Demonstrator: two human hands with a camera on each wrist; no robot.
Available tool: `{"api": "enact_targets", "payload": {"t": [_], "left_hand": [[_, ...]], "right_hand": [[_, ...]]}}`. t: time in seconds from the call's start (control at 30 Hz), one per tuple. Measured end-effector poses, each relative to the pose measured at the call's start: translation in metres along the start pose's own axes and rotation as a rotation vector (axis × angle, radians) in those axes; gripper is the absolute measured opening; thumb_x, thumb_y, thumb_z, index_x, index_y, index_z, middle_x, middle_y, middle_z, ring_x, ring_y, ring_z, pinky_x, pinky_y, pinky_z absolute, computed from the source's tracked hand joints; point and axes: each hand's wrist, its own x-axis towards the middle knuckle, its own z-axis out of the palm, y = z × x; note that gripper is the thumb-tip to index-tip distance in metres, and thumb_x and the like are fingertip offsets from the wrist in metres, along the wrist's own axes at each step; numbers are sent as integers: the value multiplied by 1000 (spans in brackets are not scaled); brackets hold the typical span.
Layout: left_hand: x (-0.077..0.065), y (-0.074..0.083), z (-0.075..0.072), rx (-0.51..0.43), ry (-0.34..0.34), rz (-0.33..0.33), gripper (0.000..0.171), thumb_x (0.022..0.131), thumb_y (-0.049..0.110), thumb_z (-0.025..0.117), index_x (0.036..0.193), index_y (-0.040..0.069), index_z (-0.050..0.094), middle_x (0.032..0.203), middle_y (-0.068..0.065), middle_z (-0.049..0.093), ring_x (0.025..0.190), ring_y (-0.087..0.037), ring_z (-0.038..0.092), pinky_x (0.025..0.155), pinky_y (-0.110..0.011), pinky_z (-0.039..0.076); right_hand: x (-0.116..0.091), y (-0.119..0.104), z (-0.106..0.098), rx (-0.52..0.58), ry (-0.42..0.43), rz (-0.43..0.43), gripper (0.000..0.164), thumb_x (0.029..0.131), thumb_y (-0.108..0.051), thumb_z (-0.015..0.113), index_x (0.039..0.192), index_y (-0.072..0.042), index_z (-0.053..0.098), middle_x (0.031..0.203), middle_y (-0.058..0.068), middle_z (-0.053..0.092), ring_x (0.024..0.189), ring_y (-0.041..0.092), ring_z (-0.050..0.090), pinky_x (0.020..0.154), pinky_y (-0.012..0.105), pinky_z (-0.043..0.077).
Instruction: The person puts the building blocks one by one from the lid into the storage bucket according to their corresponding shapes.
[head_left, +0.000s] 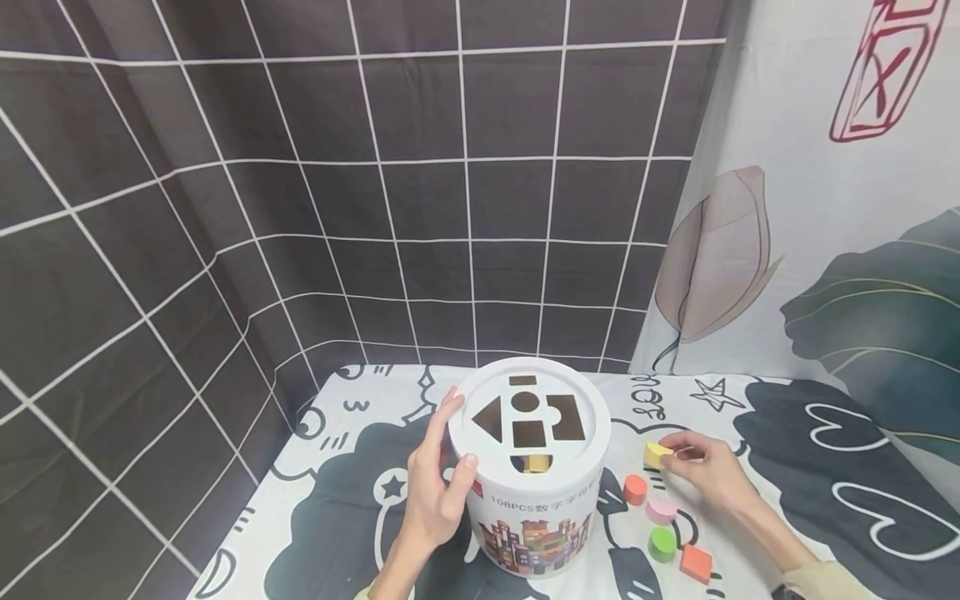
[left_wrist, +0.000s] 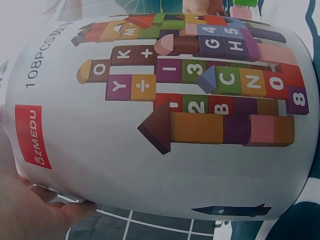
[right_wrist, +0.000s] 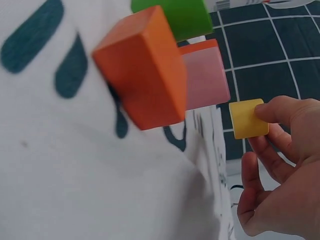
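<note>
Yellow block (head_left: 656, 454), to the right of the bucket (head_left: 536, 533), is pinched between the thumb and fingertips of the right hand (head_left: 708, 471); gripping it by one end leaves much of it uncovered, perhaps so that its shape stays easy to see and turn. Whether it touches the cloth (head_left: 738, 575) cannot be told.

On the left, the left hand (head_left: 435, 500) lies spread against the bucket, holding no block, its fingers along the left side and its thumb by the near edge of the lid (head_left: 491, 454), probably to steady the bucket. The bucket stands upright, which keeps the cut-outs facing up; through the nearest one, something yellow (head_left: 537, 463) shows.

Near the right hand, a red cylinder (head_left: 635, 490), pink block (head_left: 662, 510), green cylinder (head_left: 663, 544) and orange block (head_left: 696, 563) sit on the cloth, loosely grouped, seemingly for easy reach.
</note>
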Motion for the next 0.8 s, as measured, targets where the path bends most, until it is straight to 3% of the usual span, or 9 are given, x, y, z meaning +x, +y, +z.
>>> {"api": "enact_targets", "payload": {"t": [0.2, 0.57, 0.8], "left_hand": [[0, 1, 0, -4, 0, 7, 60, 82, 11, 52, 140, -5, 49, 151, -21, 44, 130, -36, 52, 97, -40, 51], [0, 1, 0, -5, -4, -2, 62, 79, 7, 52, 140, -6, 48, 151, -21, 43, 131, -35, 50, 100, -39, 49], [0, 0, 0, -3, -2, -2, 63, 78, 7, 52, 140, -6, 48, 151, -21, 44, 131, -35, 50, 100, -38, 49]], "right_hand": [[1, -6, -5, 4, 34, -56, 25, 84, -8, 78, 106, 2, 71, 102, 16, 70, 93, 32, 64, 73, 31, 52], [2, -26, -15, -11, 51, -141, 22, 85, -10, 78, 105, -1, 72, 95, 6, 72, 90, 20, 62, 80, 43, 50], [1, -46, -25, -6, 74, -179, 22, 85, -11, 78, 105, -2, 72, 94, 5, 72, 83, 10, 62, 67, 24, 48]]}}
